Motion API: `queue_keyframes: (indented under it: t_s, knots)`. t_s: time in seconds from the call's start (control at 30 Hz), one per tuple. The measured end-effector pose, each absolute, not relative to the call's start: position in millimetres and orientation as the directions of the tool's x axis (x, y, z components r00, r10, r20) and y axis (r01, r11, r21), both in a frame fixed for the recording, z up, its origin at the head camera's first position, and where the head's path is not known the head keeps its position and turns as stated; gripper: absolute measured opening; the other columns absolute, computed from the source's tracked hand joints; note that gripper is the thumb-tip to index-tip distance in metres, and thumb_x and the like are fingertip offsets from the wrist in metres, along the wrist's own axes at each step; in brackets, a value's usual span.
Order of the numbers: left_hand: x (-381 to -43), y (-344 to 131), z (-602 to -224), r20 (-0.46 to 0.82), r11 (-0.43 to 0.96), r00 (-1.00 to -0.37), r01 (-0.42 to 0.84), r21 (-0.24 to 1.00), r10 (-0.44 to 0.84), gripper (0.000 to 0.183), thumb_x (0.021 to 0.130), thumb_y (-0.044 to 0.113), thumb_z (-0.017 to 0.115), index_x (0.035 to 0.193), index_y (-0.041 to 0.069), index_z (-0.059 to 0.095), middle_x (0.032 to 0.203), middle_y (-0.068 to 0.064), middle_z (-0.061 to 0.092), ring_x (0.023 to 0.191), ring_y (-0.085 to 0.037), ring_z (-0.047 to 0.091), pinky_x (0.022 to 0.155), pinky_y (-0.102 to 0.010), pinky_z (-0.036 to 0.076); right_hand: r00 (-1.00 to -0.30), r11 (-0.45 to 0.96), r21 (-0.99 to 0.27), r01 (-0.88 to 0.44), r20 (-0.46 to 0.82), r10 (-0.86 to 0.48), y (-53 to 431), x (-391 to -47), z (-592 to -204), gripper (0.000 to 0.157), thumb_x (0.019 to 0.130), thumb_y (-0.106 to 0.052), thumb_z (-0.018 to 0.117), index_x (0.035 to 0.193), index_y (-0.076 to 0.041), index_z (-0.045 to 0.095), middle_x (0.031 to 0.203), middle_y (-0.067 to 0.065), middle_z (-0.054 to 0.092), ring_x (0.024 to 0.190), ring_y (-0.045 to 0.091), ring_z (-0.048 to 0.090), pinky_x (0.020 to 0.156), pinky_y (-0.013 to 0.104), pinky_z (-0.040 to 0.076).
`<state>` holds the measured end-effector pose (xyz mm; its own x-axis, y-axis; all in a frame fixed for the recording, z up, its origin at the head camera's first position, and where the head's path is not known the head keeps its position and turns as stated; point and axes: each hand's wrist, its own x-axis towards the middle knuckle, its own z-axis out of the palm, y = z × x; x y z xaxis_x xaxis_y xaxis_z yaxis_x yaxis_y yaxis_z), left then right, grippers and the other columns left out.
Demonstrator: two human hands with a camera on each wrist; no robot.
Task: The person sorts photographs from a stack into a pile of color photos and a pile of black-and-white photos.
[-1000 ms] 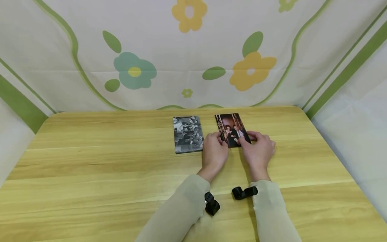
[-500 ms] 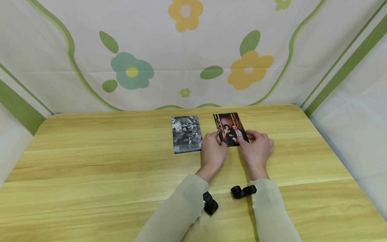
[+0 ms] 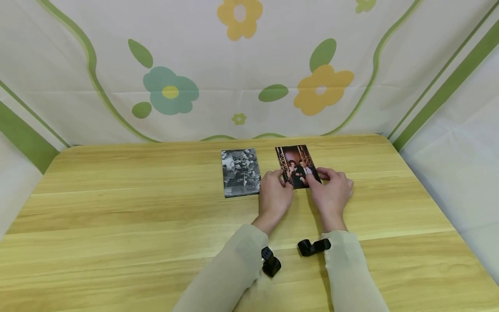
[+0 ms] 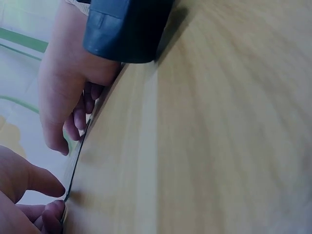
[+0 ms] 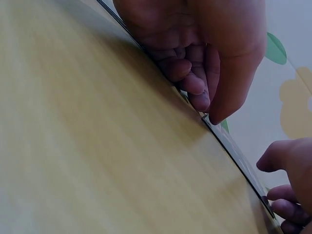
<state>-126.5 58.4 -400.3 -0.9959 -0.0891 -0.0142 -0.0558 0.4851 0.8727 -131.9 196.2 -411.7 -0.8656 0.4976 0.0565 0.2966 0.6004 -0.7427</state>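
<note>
A colour photo (image 3: 297,167) of two people lies at the back of the table, slightly turned, between both hands. At its lower left corner my left hand (image 3: 275,195) pinches the edge between thumb and fingers, which the right wrist view shows from the side. My right hand (image 3: 332,193) holds the lower right part, thumb over the picture and fingers curled at the right edge. Left of the hands is a small stack of photos (image 3: 241,172) with a black-and-white one on top. My left hand overlaps that stack's lower right corner in the head view.
The wooden table (image 3: 136,242) ends at a white cloth (image 3: 218,52) printed with flowers, close behind the photos. Black wrist cameras, such as the one on the right sleeve (image 3: 356,268), stand out between the forearms.
The head view has shifted slightly. Both hands and the photos keep their places on the table.
</note>
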Motion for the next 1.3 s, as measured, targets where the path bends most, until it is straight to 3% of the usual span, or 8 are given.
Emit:
queue_keyframes:
  t_s: [0.17, 0.4, 0.57, 0.73, 0.9, 1.1, 1.3]
  knots:
    - [-123, 54, -397, -0.021, 0.468, -0.997, -0.053, 0.882, -0.072, 0.044, 0.094, 0.002, 0.073, 0.138, -0.002, 0.07, 0.095, -0.008, 0.067, 0.074, -0.013, 0.056, 0.064, -0.025, 0.048, -0.864, 0.586, -0.758, 0.286, 0.061, 0.5, 195, -132, -413, 0.05, 0.095, -0.038, 0.079, 0.133, -0.008, 0.074, 0.124, 0.016, 0.068, 0.129, 0.041, 0.044, 0.119, 0.057, 0.025]
    - [-117, 42, -396, -0.012, 0.331, -0.999, -0.028, 0.943, -0.051, 0.026, 0.099, 0.003, 0.069, 0.123, -0.001, 0.076, 0.1, -0.011, 0.075, 0.083, -0.014, 0.067, 0.074, -0.025, 0.058, -0.862, 0.592, -0.751, 0.293, 0.06, 0.503, 196, -129, -412, 0.049, 0.097, -0.039, 0.076, 0.136, -0.009, 0.073, 0.129, 0.017, 0.066, 0.131, 0.041, 0.044, 0.118, 0.057, 0.027]
    - [-112, 26, -393, -0.003, 0.274, -0.994, -0.031, 0.961, -0.105, 0.023, 0.099, 0.004, 0.068, 0.12, -0.002, 0.076, 0.1, -0.012, 0.077, 0.085, -0.017, 0.07, 0.076, -0.027, 0.059, -0.9, 0.636, -0.744, 0.204, 0.114, 0.421, 189, -128, -408, 0.047, 0.096, -0.032, 0.076, 0.136, -0.008, 0.073, 0.134, 0.02, 0.062, 0.129, 0.042, 0.047, 0.114, 0.059, 0.031]
    - [-109, 1, -387, 0.005, 0.238, -0.989, -0.03, 0.971, -0.146, 0.022, 0.098, 0.005, 0.071, 0.118, -0.002, 0.076, 0.101, -0.013, 0.077, 0.088, -0.02, 0.071, 0.08, -0.03, 0.062, -0.953, 0.639, -0.765, 0.079, 0.131, 0.273, 169, -126, -402, 0.042, 0.098, -0.027, 0.076, 0.135, -0.008, 0.072, 0.123, 0.016, 0.062, 0.109, 0.032, 0.06, 0.095, 0.045, 0.049]
    - [-109, -30, -383, -0.043, 0.182, -0.979, -0.08, 0.98, -0.2, 0.023, 0.1, 0.012, 0.073, 0.12, 0.002, 0.076, 0.108, -0.012, 0.077, 0.094, -0.021, 0.07, 0.084, -0.03, 0.061, -0.98, 0.588, -0.809, -0.016, 0.129, 0.151, 147, -123, -400, 0.038, 0.099, -0.022, 0.077, 0.133, -0.008, 0.073, 0.113, 0.01, 0.066, 0.094, 0.022, 0.065, 0.083, 0.03, 0.053]
    - [-102, -65, -386, -0.109, 0.154, -0.954, -0.156, 0.976, -0.28, 0.02, 0.101, 0.015, 0.073, 0.119, 0.005, 0.078, 0.111, -0.013, 0.077, 0.095, -0.02, 0.069, 0.082, -0.025, 0.057, -0.993, 0.513, -0.858, -0.008, 0.067, 0.095, 130, -119, -399, 0.039, 0.098, -0.022, 0.079, 0.134, -0.009, 0.073, 0.114, 0.008, 0.067, 0.099, 0.021, 0.066, 0.085, 0.026, 0.056]
    - [-96, -86, -391, -0.159, 0.102, -0.939, -0.198, 0.975, -0.306, 0.02, 0.102, 0.014, 0.072, 0.119, 0.005, 0.077, 0.11, -0.013, 0.075, 0.091, -0.016, 0.066, 0.073, -0.019, 0.055, -0.995, 0.449, -0.893, 0.037, 0.007, 0.096, 121, -116, -399, 0.039, 0.096, -0.021, 0.08, 0.133, -0.01, 0.073, 0.116, 0.009, 0.069, 0.104, 0.023, 0.066, 0.092, 0.033, 0.057]
